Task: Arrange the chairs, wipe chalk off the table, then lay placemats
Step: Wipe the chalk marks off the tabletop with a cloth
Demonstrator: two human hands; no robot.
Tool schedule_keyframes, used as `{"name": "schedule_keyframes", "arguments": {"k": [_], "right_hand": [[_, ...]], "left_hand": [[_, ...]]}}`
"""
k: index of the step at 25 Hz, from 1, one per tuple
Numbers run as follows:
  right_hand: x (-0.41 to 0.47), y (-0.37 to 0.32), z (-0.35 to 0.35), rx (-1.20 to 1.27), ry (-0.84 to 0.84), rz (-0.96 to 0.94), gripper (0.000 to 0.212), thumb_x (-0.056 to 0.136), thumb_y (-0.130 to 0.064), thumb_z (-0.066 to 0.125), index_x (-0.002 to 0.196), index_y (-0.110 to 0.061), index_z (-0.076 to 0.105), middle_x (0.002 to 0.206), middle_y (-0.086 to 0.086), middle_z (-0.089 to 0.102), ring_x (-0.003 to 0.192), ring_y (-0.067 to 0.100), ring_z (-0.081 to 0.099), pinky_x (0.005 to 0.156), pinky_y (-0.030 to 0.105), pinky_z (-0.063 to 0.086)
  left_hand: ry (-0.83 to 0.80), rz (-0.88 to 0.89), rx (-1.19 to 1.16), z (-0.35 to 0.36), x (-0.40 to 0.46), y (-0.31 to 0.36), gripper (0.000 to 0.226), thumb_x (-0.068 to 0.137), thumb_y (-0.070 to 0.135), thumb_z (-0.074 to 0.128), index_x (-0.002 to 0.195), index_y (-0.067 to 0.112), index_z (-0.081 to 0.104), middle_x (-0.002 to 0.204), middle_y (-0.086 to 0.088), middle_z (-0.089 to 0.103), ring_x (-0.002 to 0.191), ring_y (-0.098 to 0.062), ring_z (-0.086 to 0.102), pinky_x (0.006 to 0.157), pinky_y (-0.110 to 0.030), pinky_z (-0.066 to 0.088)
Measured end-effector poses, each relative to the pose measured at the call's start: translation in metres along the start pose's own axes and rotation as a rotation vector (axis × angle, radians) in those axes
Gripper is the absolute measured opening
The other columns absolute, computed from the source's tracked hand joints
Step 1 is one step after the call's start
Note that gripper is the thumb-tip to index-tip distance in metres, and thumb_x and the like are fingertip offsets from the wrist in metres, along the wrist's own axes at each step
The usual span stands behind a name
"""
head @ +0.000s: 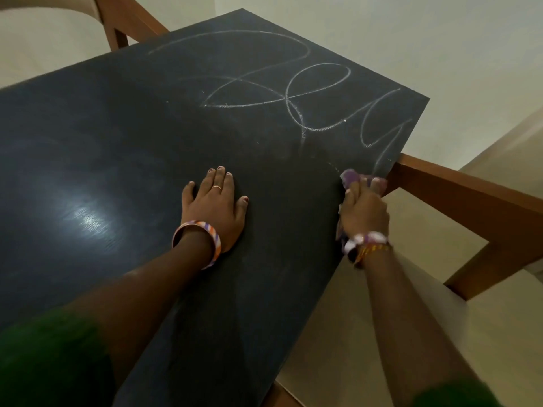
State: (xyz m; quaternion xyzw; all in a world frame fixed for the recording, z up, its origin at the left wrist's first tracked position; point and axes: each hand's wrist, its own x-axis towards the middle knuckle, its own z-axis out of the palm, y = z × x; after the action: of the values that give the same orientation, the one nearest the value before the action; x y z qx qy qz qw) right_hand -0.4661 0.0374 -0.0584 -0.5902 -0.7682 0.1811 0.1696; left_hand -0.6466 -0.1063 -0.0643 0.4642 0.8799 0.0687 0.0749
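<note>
White chalk loops (282,92) covered the far right part of the dark table (117,136). At its right edge the right hand (364,210) gripped a purple cloth (351,176); the left hand (216,204) lay flat, fingers together. A wooden chair (470,201) stood beside that edge.

Our left hand (216,205) lies flat, fingers straight and spread. Our right hand (364,208) is curled, gripping. Both arms reach forward.
</note>
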Motion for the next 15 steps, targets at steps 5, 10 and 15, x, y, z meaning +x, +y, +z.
{"name": "schedule_keyframes", "arguments": {"k": [5,10,15], "right_hand": [[-0.012,0.008,-0.003,0.261,0.021,0.089,0.045,0.101,-0.025,0.037,0.145,-0.016,0.031,0.146,0.01,0.04,0.125,0.028,0.049,0.098,0.03,0.041],[-0.033,0.005,0.006,0.098,0.001,-0.015,0.043,0.101,-0.023,0.036,0.144,-0.015,0.034,0.155,0.007,0.023,0.135,0.028,0.038,0.105,0.032,0.035],[0.023,0.007,0.001,0.333,0.027,0.154,0.046,0.101,-0.024,0.036,0.146,-0.015,0.029,0.156,0.007,0.022,0.134,0.03,0.038,0.108,0.037,0.034]], "left_hand": [[0.013,0.006,0.003,0.002,0.001,-0.001,0.061,0.097,0.046,0.023,0.148,0.014,0.014,0.157,-0.004,0.009,0.145,-0.017,0.006,0.116,-0.042,0.004],[0.01,0.006,0.003,0.001,0.0,0.0,0.061,0.097,0.046,0.024,0.148,0.014,0.015,0.157,-0.004,0.009,0.144,-0.017,0.006,0.115,-0.043,0.004],[0.017,0.009,0.007,0.002,0.001,0.0,0.061,0.097,0.046,0.025,0.148,0.014,0.015,0.157,-0.004,0.01,0.144,-0.018,0.007,0.115,-0.043,0.005]]}}
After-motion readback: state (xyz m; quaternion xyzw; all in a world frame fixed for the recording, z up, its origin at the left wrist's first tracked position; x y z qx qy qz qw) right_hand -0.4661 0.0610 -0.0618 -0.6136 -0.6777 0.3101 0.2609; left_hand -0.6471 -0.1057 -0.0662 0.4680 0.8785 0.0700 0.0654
